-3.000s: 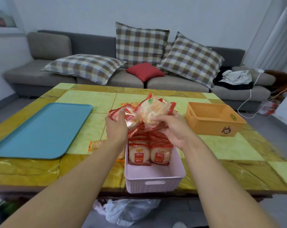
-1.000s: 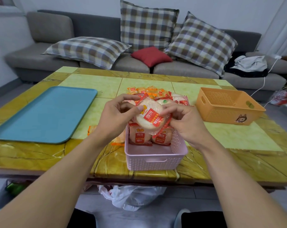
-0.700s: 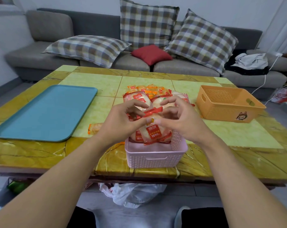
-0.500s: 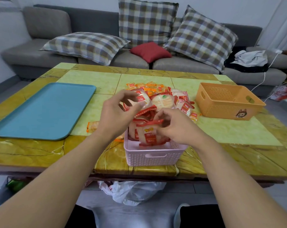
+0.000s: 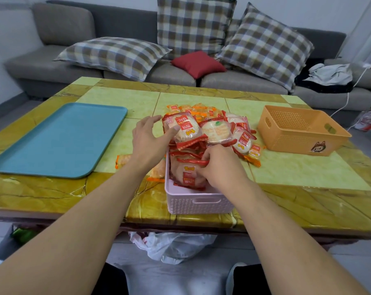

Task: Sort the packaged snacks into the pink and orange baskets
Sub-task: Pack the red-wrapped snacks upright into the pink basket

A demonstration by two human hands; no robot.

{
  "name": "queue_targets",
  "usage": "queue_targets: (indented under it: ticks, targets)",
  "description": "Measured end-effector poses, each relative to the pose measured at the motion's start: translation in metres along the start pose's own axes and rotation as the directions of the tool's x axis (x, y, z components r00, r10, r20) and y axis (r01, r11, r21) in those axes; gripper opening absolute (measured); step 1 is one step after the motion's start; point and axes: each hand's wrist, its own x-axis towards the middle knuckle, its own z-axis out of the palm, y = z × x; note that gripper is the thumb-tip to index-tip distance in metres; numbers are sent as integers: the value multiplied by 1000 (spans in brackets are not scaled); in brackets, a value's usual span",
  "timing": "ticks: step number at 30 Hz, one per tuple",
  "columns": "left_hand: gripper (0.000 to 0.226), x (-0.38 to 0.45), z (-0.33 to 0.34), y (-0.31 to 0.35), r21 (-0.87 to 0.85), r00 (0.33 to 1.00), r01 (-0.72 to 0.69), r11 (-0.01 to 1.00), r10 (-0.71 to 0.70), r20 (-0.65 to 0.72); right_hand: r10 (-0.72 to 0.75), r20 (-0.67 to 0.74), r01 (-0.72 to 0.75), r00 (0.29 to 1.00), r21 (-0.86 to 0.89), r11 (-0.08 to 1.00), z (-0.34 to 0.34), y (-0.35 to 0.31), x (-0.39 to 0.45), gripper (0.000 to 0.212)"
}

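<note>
Now that the red-wrapped packet (image 5: 187,174) both hands held up a second ago stands inside the pink basket (image 5: 198,202), the right hand (image 5: 219,167) stays closed on it, while the left hand (image 5: 147,138), open, reaches the snack pile (image 5: 212,128) behind that basket. The orange basket (image 5: 301,129), right of it, holds nothing: sorting looks early.

The right hand (image 5: 220,167) presses a red-edged rice cracker packet (image 5: 188,174) into the pink basket (image 5: 198,202) at the counter's (image 5: 307,194) near edge; the left hand (image 5: 147,139) touches the packet pile (image 5: 214,128) behind it.
</note>
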Motion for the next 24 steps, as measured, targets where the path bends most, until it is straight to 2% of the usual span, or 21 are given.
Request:
queue_targets:
  ticks: [2, 6, 10, 14, 21, 24]
  targets:
    - [66, 0, 2, 0, -16, 1000, 5, 1000, -5, 30, 8, 33, -11, 999, 110, 994, 6, -5, -1, 23]
    - [57, 3, 3, 0, -26, 1000, -29, 999, 29, 0, 11, 6, -12, 1000, 156, 988, 11, -5, 3, 24]
    - [30, 1, 4, 3, -108, 999, -52, 993, 51, -17, 26, 49, -34, 998, 159, 987, 11, 0, 6, 24]
    - [12, 1, 4, 6, -243, 998, -30, 970, 17, -55, 38, 132, -71, 990, 251, 965, 9, 5, 4, 32]
    - [20, -8, -9, 24, -392, 988, -70, 917, 8, -157, 59, 184, -135, 981, 437, 889, -33, -3, -15, 43]
    - [17, -14, -9, 27, -388, 986, -123, 913, 70, -149, 15, 232, -157, 973, 607, 779, -48, -6, -23, 48]
